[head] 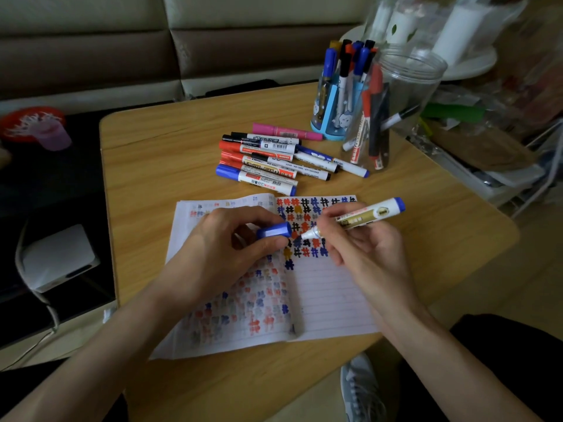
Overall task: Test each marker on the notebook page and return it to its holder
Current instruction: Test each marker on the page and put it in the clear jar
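Note:
An open lined notebook (329,300) lies on the wooden table, its right page partly filled with coloured hash marks. My left hand (225,257) rests on the left page and pinches a blue marker cap (274,230). My right hand (362,239) grips a blue-ended white marker (365,215), uncapped, its tip just right of the cap above the page. Several loose markers (268,161) lie in a pile beyond the notebook. A blue holder (330,117) and a clear jar (396,111) both hold upright markers.
The table edge (105,208) drops off at the left beside a dark surface with a white box (58,257). Cluttered bags and trays (487,153) sit to the right. A sofa runs along the back. A shoe (359,388) shows below the table.

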Available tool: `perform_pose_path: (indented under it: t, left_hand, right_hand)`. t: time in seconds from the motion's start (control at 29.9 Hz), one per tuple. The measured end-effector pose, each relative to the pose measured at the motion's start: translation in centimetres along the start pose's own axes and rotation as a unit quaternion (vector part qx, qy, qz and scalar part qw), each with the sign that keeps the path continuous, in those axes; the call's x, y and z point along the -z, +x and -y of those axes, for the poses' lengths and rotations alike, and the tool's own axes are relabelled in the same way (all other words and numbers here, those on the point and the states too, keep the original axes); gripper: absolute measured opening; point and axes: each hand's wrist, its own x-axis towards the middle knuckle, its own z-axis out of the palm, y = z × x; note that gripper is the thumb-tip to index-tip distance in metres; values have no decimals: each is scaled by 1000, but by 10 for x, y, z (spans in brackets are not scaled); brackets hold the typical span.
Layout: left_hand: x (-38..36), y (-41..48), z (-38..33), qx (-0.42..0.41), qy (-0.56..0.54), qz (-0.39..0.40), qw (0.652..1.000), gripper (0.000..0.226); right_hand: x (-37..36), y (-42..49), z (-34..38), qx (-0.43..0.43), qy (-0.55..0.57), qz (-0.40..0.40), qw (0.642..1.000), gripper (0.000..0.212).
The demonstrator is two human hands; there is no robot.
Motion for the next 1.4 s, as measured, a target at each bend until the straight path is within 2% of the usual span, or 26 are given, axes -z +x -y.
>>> perform_pose_path:
  t: [0.2,0.5,0.8,0.9,1.14,1.24,1.34,1.4]
  left_hand:
    - [0,4,-3,-6,10,7,1000,20]
    - [-1,14,-16,-41,-11,19,999,29]
    - [-18,20,-21,-45,15,-31,998,44]
    - [-25,19,-26,-66,25,-55,996,30]
    - [-36,24,-36,-77,35,-90,992,14]
    - [-34,25,-41,-79,37,-73,994,21]
    - [-31,29,-42,-45,12,-39,998,15]
    - [-32,31,-46,-34,-35,-31,998,15]
  right_hand:
    - [2,1,6,4,21,2,1000,11]
    - [1,0,5,16,2,36,999,21]
    - [18,2,15,22,3,13,1000,35]
    - [19,0,13,31,16,5,999,28]
    - [25,-2,16,43,29,5,999,21]
    - [28,-1,18,42,32,4,999,25]
    - [34,5,18,22,32,17,999,29]
    - [40,9,20,5,28,15,999,44]
